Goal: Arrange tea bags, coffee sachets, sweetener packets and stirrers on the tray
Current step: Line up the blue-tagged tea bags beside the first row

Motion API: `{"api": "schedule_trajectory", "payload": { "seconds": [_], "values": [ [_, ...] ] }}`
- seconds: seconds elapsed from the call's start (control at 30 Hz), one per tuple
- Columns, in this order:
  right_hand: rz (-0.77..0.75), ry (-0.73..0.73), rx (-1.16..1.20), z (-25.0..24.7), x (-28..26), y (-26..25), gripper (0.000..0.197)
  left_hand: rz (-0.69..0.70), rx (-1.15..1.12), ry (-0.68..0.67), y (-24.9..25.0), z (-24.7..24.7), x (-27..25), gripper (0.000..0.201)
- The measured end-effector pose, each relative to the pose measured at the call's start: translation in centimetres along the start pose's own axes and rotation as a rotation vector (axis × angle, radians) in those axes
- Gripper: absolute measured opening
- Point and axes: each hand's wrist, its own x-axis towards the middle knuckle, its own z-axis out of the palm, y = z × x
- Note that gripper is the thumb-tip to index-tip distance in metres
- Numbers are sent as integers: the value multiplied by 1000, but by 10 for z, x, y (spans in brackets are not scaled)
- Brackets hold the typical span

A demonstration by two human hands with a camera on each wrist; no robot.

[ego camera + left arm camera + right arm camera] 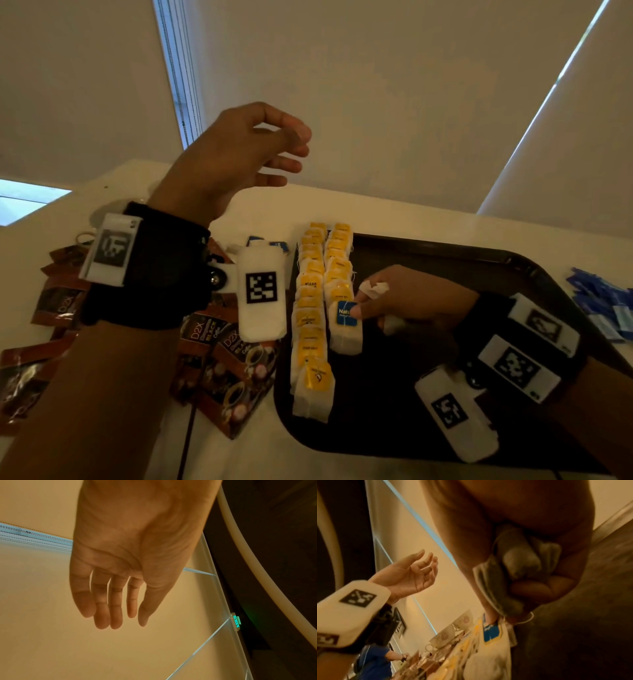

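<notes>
A dark tray (376, 404) lies on the white table. Two rows of yellow-tagged tea bags (310, 308) overlap along its left side. A blue-tagged tea bag (345, 325) lies at the near end of the right row. My right hand (363, 303) touches its blue tag (491, 630) with a fingertip while its curled fingers grip a few more tea bags (513, 566) in the palm. My left hand (294, 150) is raised above the table, fingers (116, 609) relaxed and holding nothing. Brown coffee sachets (222, 363) lie left of the tray.
Blue packets (603, 305) are heaped on the table right of the tray. More blue-tagged bags (274, 245) lie beyond the tray's far left corner. Patterned cups (464, 619) stand at the table's far side. A person in blue (375, 660) is in the background.
</notes>
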Motion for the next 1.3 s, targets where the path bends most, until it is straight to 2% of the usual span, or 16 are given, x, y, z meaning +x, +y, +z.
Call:
{"api": "schedule_trajectory", "payload": {
  "seconds": [0.13,0.37,0.57,0.63,0.73,0.8,0.9,0.97,1.03,1.3],
  "values": [
    [6,76,32,0,5,1,21,6,12,-9,0,0,0,5],
    [-13,75,28,3,9,2,32,5,44,-33,-2,3,0,4],
    [31,22,-30,-2,4,2,32,-20,78,-50,-6,6,3,5],
    [-18,35,67,-12,-3,-1,37,-27,101,-65,-9,9,5,5],
    [-155,-20,437,-23,-13,-5,56,-26,163,-134,-13,17,5,8],
    [-234,-74,666,-28,-18,-7,61,7,235,-239,-14,27,3,11],
    [-328,-150,833,-33,-20,-6,66,53,348,-431,-17,45,-1,14],
    [-369,-219,888,-35,-21,-6,67,62,376,-527,-19,59,-4,19],
    [-370,-254,912,-35,-22,-7,68,86,359,-550,-22,70,-6,30],
    [-367,-41,794,-35,-15,1,74,125,146,-479,-33,91,-9,6]
  ]
}}
